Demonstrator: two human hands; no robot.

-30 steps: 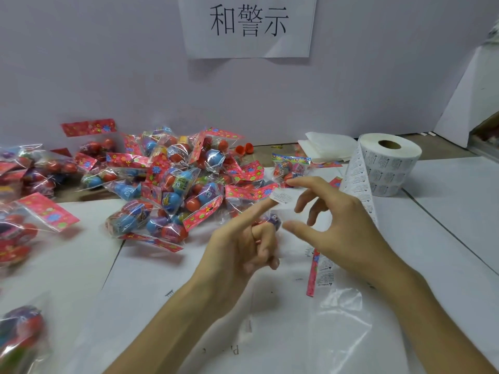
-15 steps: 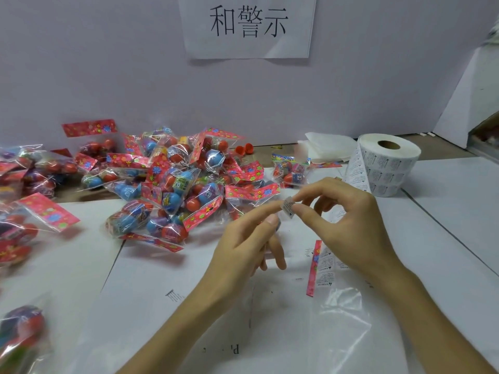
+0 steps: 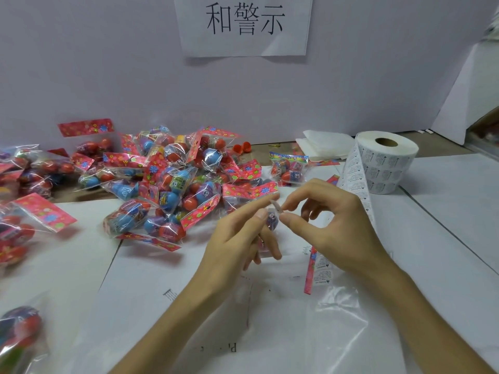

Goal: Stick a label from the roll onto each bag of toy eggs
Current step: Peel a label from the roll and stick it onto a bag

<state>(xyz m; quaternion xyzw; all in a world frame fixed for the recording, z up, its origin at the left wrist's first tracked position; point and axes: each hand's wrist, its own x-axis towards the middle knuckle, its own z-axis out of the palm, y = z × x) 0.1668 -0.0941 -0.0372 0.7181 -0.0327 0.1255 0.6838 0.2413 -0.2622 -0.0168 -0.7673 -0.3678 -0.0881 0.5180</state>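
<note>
label (image 3: pixel 276 207): small white one, up off the desk (image 3: pixel 448 211), pretty much dead centre between both hands
right hand (image 3: pixel 333 225): thumb and forefinger tips pinching the label, the other fingers loosely curled above
left hand (image 3: pixel 236 238): forefinger stretched toward the label, thumb tip just beside it, lower fingers bent down. honestly can't tell if it really grips the label or only touches it
toy egg (image 3: pixel 272 221): purplish one peeking through the gap just under the label, can't tell what's holding it
flat bag (image 3: pixel 337 309): clear, lying on the desk under the right wrist, red flowery header strip (image 3: pixel 310 268) at its far end
roll (image 3: pixel 388 168): white, standing on end at the back right, with a strip of labels (image 3: pixel 356 182) trailing off it and passing behind the right hand
pile of bags (image 3: pixel 172 182): big messy heap with blue and red eggs, back left of the hands, more bags out on the far left edge
single bag (image 3: pixel 289 168): on its own between the pile and the roll
folded paper (image 3: pixel 324 144): white, just left of the roll, by the wall
sign (image 3: pixel 243 22): white sheet with three black characters, stuck on the wall up top
</note>
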